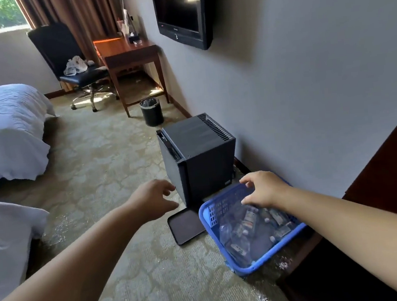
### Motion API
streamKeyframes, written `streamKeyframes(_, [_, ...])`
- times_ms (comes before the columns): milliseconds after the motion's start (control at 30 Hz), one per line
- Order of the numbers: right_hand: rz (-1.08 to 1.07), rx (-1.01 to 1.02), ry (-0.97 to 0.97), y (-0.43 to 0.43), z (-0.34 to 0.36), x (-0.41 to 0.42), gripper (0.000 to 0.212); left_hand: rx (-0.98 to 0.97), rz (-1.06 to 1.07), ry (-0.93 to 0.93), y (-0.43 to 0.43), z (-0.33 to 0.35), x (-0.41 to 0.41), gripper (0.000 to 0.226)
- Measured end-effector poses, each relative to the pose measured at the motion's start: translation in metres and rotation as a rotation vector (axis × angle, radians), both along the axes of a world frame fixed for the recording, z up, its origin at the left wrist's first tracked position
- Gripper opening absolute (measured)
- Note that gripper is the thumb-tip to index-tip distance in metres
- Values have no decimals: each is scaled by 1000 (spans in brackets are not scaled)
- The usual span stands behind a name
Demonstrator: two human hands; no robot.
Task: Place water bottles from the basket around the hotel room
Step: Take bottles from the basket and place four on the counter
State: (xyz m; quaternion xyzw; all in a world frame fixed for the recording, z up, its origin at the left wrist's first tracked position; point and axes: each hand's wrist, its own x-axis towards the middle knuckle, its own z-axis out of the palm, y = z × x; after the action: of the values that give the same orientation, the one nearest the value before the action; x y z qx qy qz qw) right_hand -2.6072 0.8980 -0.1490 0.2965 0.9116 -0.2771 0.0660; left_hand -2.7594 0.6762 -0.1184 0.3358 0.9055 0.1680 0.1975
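A blue plastic basket (208, 219) sits on the carpet by the wall, holding several clear water bottles (249, 221) lying on their sides. My right hand (264, 190) hovers over the basket's far rim, fingers spread and holding nothing. My left hand (154, 199) reaches out to the left of the basket, near the lower corner of a black mini fridge (200, 155), fingers apart and empty.
A dark tray (184, 227) lies on the floor between the fridge and the basket. Two white beds (4, 131) stand at left. A wooden desk (128, 52), black chair (67, 58) and bin (151, 111) stand farther back. A dark cabinet (386, 179) is at right, with a wall TV (181, 10) above.
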Motion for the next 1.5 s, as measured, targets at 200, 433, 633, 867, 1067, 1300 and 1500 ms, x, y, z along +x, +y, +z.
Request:
streamKeyframes(200, [-144, 12, -38, 42, -14, -22, 64, -2, -162, -23, 71, -18, -55, 48])
streamKeyframes(433, [-362, 11, -68, 80, -32, -89, 62, -57, -403, 13, 155, -30, -164, 49])
streamKeyframes(633, [-537, -57, -107, 99, -34, -144, 64, -130, -650, 48, 231, -24, -243, 48])
streamKeyframes(867, [-733, -130, -125, 104, -43, -153, 62, -164, -900, 2, 305, -35, -255, 48])
streamKeyframes(1067, [-840, -241, -154, 94, -67, -129, 63, -222, -1045, -72, 335, -68, -221, 48])
streamKeyframes(1300, [-855, -337, -162, 105, -170, -103, 61, -310, -1093, -116, 351, -192, -177, 45])
streamKeyframes(1500, [-862, -397, -214, 122, -388, -87, 61, -367, -1073, -45, 389, -411, -159, 46])
